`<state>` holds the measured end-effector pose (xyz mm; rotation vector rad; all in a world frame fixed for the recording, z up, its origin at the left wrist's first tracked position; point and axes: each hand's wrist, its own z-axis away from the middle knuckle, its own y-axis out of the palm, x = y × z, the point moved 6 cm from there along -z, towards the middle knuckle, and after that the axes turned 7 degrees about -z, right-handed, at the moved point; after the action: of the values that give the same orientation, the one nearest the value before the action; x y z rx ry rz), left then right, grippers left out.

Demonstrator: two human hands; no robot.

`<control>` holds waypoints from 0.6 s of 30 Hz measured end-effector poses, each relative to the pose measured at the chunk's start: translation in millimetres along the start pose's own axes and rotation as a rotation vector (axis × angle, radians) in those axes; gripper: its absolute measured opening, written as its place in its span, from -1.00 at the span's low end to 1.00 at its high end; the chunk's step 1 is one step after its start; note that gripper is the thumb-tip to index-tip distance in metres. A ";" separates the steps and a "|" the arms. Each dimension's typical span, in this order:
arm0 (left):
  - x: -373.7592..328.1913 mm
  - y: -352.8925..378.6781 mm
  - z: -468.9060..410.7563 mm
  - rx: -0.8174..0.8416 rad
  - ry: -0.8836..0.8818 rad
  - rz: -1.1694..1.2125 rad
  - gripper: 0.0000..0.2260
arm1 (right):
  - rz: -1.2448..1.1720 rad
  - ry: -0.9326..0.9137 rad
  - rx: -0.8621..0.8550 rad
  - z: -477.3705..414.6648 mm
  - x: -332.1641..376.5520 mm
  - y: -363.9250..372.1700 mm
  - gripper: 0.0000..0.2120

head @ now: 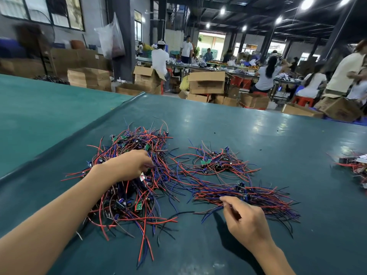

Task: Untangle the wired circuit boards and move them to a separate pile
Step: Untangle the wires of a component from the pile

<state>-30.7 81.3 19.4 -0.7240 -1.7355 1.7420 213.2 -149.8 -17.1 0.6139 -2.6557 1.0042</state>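
A big tangled heap of small circuit boards with red, blue and black wires [137, 155] lies on the dark green table cover [258, 135], left of centre. My left hand [129, 165] rests on this heap with its fingers curled into the wires. To the right lies a flatter, sorted bundle of wired boards [258, 195] with its wires lined up. My right hand [244, 221] pinches wires at the near left end of that bundle. A smaller loose cluster of wired boards [214, 161] sits behind the bundle.
Another clump of parts and wires [355, 165] lies at the table's right edge. A raised seam in the cover [111, 114] runs diagonally on the left. Beyond the far edge stand cardboard boxes [206, 82] and several seated and standing workers.
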 end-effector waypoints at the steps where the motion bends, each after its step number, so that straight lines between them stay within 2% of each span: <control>1: 3.4 3.9 -0.6 0.019 -0.027 -0.042 -0.70 | -0.002 0.005 0.006 0.2 -0.1 0.2 -0.82; 4: 7.3 3.0 -2.6 0.031 -0.062 -0.133 -0.66 | 0.000 0.009 0.025 -0.1 -2.2 1.7 -0.83; 7: 8.0 -5.7 -5.3 -0.017 -0.054 -0.179 -0.75 | 0.003 0.024 0.041 0.6 -5.6 3.2 -0.76; 11: 0.1 -18.7 -7.2 -0.141 -0.069 -0.465 -0.75 | -0.007 0.009 -0.053 2.3 -3.7 -2.2 -0.84; 13: -3.3 -15.2 -8.8 -0.141 -0.070 -0.531 -0.73 | -0.012 0.031 -0.103 3.5 -3.7 -6.1 -0.78; 15: -2.0 -12.3 -11.5 -0.116 -0.096 -0.517 -0.75 | -0.018 0.053 -0.129 4.3 -5.4 -9.5 -0.75; 18: 7.9 -18.5 -13.9 -0.059 -0.151 -0.278 -0.83 | -0.001 0.057 -0.121 3.3 -7.0 -8.8 -0.78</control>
<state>-25.8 96.4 37.8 -0.3607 -1.8937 1.5935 223.2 -155.9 -17.0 0.5522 -2.6419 0.8403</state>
